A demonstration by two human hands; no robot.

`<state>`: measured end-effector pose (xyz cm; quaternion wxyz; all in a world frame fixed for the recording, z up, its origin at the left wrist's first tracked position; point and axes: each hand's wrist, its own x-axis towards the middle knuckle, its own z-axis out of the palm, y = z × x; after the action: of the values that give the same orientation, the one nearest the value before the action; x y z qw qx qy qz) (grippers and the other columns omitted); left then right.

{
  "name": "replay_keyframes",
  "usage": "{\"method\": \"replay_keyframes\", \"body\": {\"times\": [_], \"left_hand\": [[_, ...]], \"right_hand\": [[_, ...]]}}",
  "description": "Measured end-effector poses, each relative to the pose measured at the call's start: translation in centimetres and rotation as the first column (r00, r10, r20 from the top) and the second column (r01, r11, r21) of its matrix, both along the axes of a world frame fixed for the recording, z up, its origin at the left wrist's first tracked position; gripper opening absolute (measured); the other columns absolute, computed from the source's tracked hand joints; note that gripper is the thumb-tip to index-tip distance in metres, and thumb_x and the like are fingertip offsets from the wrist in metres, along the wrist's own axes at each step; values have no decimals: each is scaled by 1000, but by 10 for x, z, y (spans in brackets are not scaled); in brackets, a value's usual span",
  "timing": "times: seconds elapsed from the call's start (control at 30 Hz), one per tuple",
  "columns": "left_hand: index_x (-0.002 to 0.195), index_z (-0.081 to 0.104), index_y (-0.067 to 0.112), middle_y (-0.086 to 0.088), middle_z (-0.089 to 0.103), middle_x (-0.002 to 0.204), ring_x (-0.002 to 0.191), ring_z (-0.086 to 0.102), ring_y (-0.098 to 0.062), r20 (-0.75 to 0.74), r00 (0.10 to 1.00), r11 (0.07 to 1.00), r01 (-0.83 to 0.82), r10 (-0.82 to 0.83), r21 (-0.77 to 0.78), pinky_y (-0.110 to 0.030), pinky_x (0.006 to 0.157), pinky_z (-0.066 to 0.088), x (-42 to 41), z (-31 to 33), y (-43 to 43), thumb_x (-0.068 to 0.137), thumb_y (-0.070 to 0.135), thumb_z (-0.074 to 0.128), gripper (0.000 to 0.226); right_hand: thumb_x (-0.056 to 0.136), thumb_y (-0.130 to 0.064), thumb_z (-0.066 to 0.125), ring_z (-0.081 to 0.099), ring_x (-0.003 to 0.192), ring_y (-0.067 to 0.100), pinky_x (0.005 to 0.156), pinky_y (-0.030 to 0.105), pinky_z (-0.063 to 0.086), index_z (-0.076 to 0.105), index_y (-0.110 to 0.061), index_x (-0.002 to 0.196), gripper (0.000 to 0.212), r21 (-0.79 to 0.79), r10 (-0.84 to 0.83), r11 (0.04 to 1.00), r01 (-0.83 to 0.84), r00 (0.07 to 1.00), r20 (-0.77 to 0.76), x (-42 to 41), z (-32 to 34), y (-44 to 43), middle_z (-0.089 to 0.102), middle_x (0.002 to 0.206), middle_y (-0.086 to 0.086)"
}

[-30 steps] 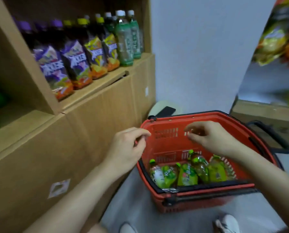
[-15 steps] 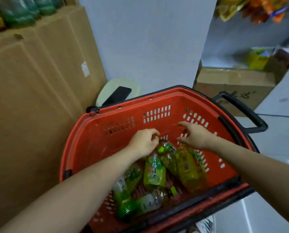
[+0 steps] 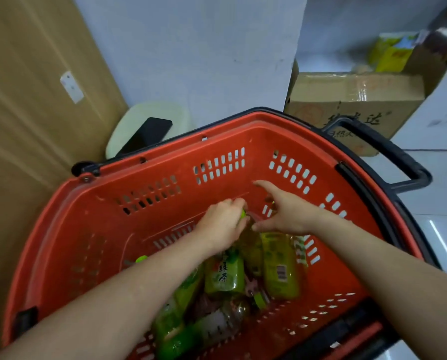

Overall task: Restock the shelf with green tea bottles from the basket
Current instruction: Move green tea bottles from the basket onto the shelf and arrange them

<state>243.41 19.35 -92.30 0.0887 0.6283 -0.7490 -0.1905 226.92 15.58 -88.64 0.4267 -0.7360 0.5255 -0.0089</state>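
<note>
- Red shopping basket (image 3: 87,229) with black handles (image 3: 388,157) stands on a pale tiled floor (image 3: 440,193), just beside a brown cardboard shelf side (image 3: 22,113).
- Green tea bottles (image 3: 225,276) lie in a loose pile on the basket bottom, toward the near side. Most point lengthwise; one (image 3: 217,326) lies crosswise at the near edge.
- Left hand (image 3: 221,224) is inside the basket, fingers curled and pinching a green cap (image 3: 243,214) at the top of the pile. Can't tell which bottle body the cap belongs to.
- Right hand (image 3: 284,214) is also inside, just beside the left and over the bottle necks. It is spread, with index finger straight toward the far basket wall and thumb out toward the left hand. It grips nothing visible.
- A bottle with a yellow-green label and barcode (image 3: 279,266) lies below the right wrist.
- A pale stool-like object (image 3: 170,113) sits behind the basket with a black phone (image 3: 147,135) on it.
- A taped cardboard box (image 3: 352,100) sits on the floor at far right, against a grey wall (image 3: 191,48).
</note>
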Motion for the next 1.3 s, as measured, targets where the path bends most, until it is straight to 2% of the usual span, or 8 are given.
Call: {"method": "replay_keyframes", "body": {"times": [0.1,0.23,0.37,0.4,0.53,0.7,1.17,1.3], "left_hand": [[119,51,22,3,58,110,98,56,-15,-24,992,972,118,-126,-204,-31,85,47,8,53,4,96,35,46,27],[112,58,22,10,62,105,96,56,-7,-287,950,933,13,-124,-360,-25,82,43,18,84,-1,94,27,53,20],[116,52,33,-1,62,104,83,63,-14,-841,492,956,-280,224,91,-29,72,54,20,57,-25,98,22,46,22],[121,50,35,-4,60,113,83,63,-16,-822,460,930,-304,335,209,-29,69,54,19,41,-29,99,20,44,27],[139,43,27,1,45,143,120,50,-22,-107,984,973,-119,142,198,-36,99,46,5,-40,-32,89,8,55,54],[146,26,18,-6,26,154,140,22,-28,387,905,961,76,-178,265,-51,115,16,-15,-89,-47,86,25,61,70],[126,42,21,-4,69,101,92,66,-28,457,890,990,-64,-1,126,-35,70,50,26,-5,-21,66,57,74,77],[109,51,29,5,69,94,85,65,-19,275,951,983,-168,140,80,-27,68,47,71,69,14,57,60,77,66]], "right_hand": [[65,-40,83,34,138,21,113,38,31,11,-38,147,110,54,71,996,-73,997,36,3,0,4,33,152,1],[61,-33,87,54,116,13,105,35,42,40,-31,133,86,17,-13,1000,10,977,214,3,4,4,58,124,-7],[58,-43,86,58,106,16,95,36,48,41,-24,131,88,-158,-154,971,177,977,148,-2,5,-3,60,119,-6],[59,-43,86,57,102,17,90,33,48,39,-21,132,89,-197,-214,952,233,970,114,-4,6,-4,59,116,-4],[62,-42,84,56,87,16,70,26,43,39,-21,123,79,-238,-313,913,330,944,108,-8,8,-7,55,97,-7],[57,-50,84,61,95,20,82,37,54,37,-26,124,86,-247,-249,937,248,968,24,-7,1,-8,61,105,-3],[55,-53,84,56,112,25,95,40,49,32,-21,139,104,-137,-231,963,231,973,12,-8,5,-6,57,124,4],[57,-46,85,52,119,24,97,32,43,31,-19,141,103,-95,-168,979,179,980,108,-2,21,7,53,134,5]]}}
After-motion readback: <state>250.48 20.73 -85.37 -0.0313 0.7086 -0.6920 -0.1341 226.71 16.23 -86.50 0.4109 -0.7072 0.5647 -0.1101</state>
